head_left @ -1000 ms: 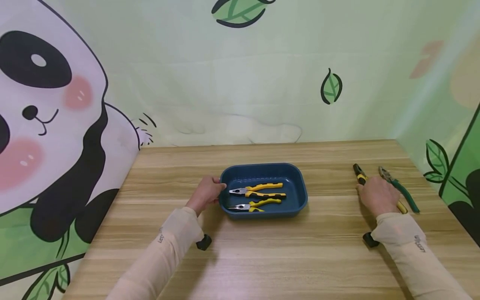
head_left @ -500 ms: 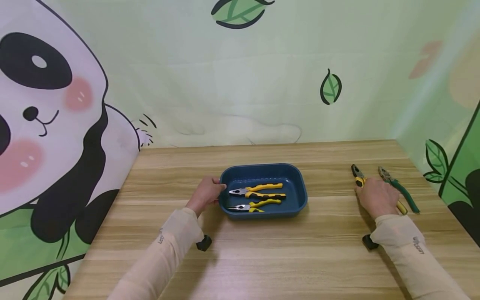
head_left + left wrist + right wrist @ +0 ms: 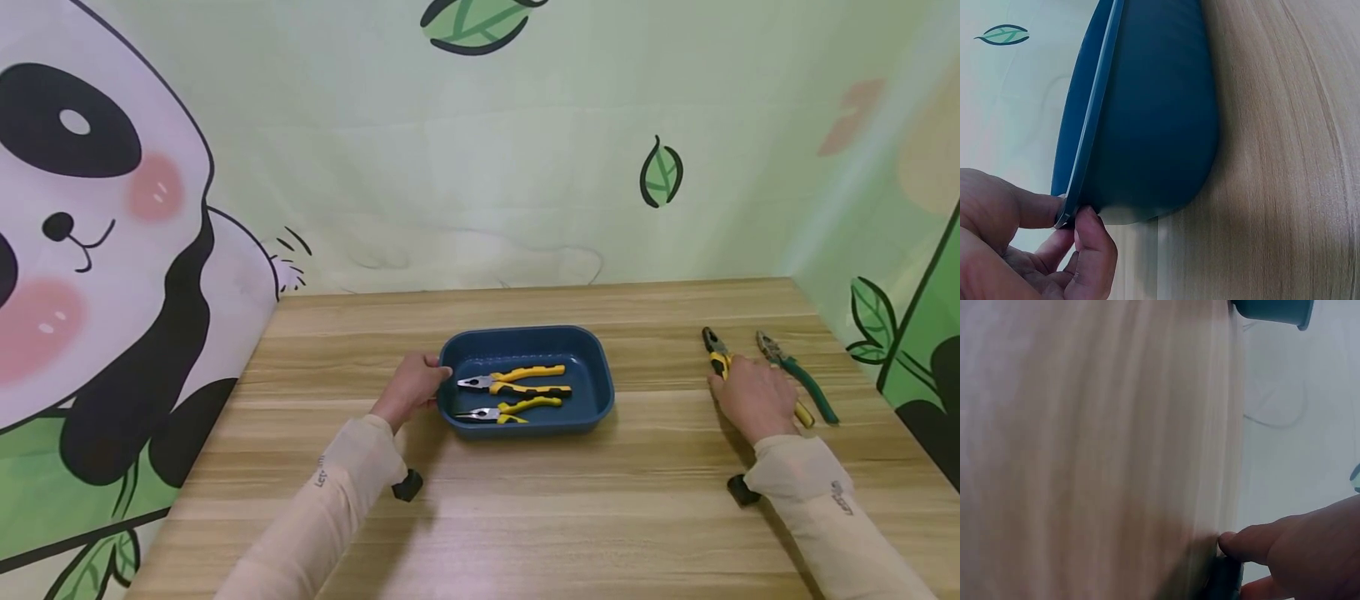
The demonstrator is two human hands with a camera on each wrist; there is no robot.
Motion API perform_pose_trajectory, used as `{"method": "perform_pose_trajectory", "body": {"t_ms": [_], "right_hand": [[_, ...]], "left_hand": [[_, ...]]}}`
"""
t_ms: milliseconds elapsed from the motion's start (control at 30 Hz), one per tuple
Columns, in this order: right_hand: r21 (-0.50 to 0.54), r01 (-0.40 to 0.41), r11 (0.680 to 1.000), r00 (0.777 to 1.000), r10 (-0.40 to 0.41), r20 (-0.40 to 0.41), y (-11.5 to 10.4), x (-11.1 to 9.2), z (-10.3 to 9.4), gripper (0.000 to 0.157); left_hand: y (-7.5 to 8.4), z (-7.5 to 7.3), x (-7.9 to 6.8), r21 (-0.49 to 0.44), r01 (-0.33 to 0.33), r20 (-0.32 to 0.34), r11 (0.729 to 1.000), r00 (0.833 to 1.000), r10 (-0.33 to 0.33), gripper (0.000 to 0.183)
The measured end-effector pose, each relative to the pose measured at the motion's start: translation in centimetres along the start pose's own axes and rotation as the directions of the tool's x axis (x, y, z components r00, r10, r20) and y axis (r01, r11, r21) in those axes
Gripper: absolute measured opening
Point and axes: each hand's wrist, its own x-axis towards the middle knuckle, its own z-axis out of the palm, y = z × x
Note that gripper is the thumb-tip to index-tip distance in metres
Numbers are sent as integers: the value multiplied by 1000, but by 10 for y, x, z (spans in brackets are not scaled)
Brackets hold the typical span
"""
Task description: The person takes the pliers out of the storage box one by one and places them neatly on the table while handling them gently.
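My left hand (image 3: 411, 385) pinches the left rim of a blue rectangular plastic box (image 3: 604, 385), thumb on the inside; the left wrist view shows this hand (image 3: 1016, 247) on the box's lip (image 3: 1094, 106). Inside lie yellow-and-black pliers (image 3: 534, 391) and, in front, long-nose pliers with yellow handles (image 3: 538, 403), partly hidden by the near wall. Over on the right, my right hand (image 3: 756, 396) grips yellow-and-black pliers (image 3: 717, 347) on the table, covering their middle. In the right wrist view its thumb and a finger (image 3: 1257, 544) meet a dark piece of them, mostly cut off.
Green-handled pliers (image 3: 806, 385) lie just right of my right hand, jaws pointing away. The wooden table (image 3: 585, 517) ends at a printed cloth wall (image 3: 525, 183) behind. The blue box (image 3: 1275, 309) also shows at the top of the right wrist view.
The head of the pliers under my right hand has shifted slightly left, and the right hand has moved a little with it. My left hand and the box have stayed put.
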Motion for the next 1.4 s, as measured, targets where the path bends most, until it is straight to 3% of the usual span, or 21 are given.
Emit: {"method": "perform_pose_trajectory", "body": {"t_ms": [300, 533, 733, 900, 1067, 1200, 1400], "right_hand": [[5, 33, 999, 989, -33, 142, 7, 4, -10, 56], [42, 24, 999, 971, -33, 236, 6, 2, -23, 42], [80, 81, 994, 959, -99, 266, 4, -2, -30, 38], [78, 174, 982, 944, -188, 269, 4, -3, -35, 38], [51, 272, 961, 925, -276, 260, 6, -2, -38, 47], [21, 304, 953, 918, -298, 260, 5, 1, -42, 56], [3, 261, 965, 922, -250, 294, 1, 1, -52, 63]], "left_hand": [[0, 0, 0, -14, -1, 0, 1000, 1000, 1, 9], [0, 0, 0, -20, 4, 10, 1000, 1000, -3, 10], [0, 0, 0, -20, 10, 9, 1000, 1000, -10, 12], [-1, 0, 1, -15, 5, 9, 1000, 1000, -4, 13], [-1, 0, 2, -21, 8, 19, 1000, 1000, -7, 15], [-1, -1, 2, -16, 4, 21, 1000, 1000, -3, 17], [0, -2, 1, -14, 2, 28, 1000, 1000, -2, 17]]}}
